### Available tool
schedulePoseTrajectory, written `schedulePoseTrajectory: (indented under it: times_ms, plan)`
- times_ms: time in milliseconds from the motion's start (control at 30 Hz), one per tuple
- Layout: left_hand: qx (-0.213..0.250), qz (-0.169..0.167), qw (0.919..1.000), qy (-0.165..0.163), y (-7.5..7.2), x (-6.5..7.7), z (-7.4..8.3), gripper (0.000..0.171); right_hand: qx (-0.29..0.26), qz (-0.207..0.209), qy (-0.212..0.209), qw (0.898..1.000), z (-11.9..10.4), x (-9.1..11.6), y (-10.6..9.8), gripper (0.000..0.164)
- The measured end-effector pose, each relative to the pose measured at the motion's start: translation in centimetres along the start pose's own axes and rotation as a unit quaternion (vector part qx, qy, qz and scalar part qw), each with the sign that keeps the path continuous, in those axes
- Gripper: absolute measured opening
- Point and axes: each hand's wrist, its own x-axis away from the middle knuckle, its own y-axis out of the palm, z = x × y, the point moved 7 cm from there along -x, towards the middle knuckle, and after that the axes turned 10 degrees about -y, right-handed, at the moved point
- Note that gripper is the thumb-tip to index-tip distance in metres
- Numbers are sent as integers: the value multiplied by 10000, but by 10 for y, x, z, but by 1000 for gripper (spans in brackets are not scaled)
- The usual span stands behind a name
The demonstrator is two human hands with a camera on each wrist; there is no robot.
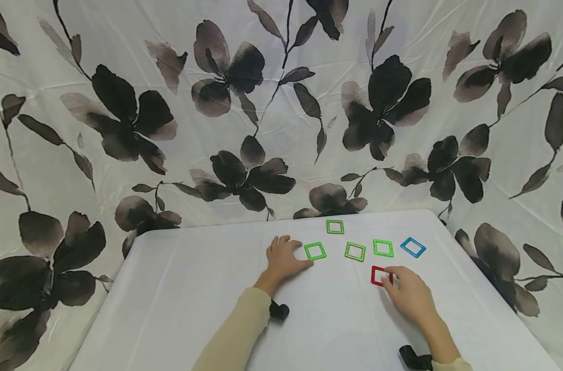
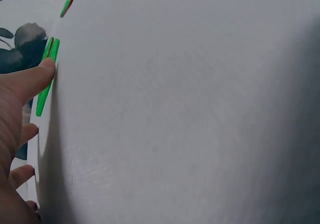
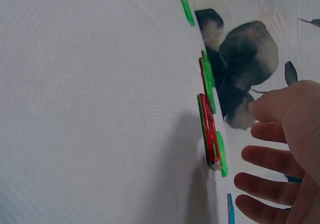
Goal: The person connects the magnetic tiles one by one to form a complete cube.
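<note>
My left hand (image 1: 281,257) lies at the left of a thin green square frame (image 1: 316,258), fingers spread. In the left wrist view the thumb tip overlaps that green frame (image 2: 43,102). My right hand (image 1: 410,293) is over the right edge of a red square frame (image 1: 373,275), covering part of it. Seen from the right wrist, the fingers of this hand (image 3: 280,154) are loosely extended with nothing between them, to the right of the red frame (image 3: 210,129).
More green square frames lie beyond the hands: one at the back (image 1: 334,221), one in the middle (image 1: 347,251), one to its right (image 1: 382,240). A blue frame (image 1: 409,252) is farther right. A floral cloth (image 1: 281,113) hangs behind the white table (image 1: 179,288).
</note>
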Motion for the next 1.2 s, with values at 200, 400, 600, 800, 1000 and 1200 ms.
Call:
schedulePoseTrajectory:
  times_ms: [200, 400, 600, 800, 1000, 1200]
  plan:
    - [79, -31, 9999, -130, 3, 2, 4, 65, 210, 176, 400, 9988, 11, 0, -3, 31]
    - [140, -37, 9995, -265, 1, 1, 5, 58, -40, 75, 842, 9964, 24, -3, 1, 35]
    - [-92, -405, 9989, -230, 2, 1, 6, 71, -476, -152, 1044, 9933, 38, -8, 9, 37]
    - [-93, -460, 9983, -331, 2, -1, 5, 59, -762, -370, 1104, 9903, 51, -17, 18, 36]
    - [0, -530, 9985, -157, 2, 0, 2, 60, -820, -429, 1218, 9882, 57, -18, 20, 32]
    - [-191, -607, 9977, 228, -2, 3, -3, 60, -838, -466, 1357, 9861, 56, -17, 21, 32]
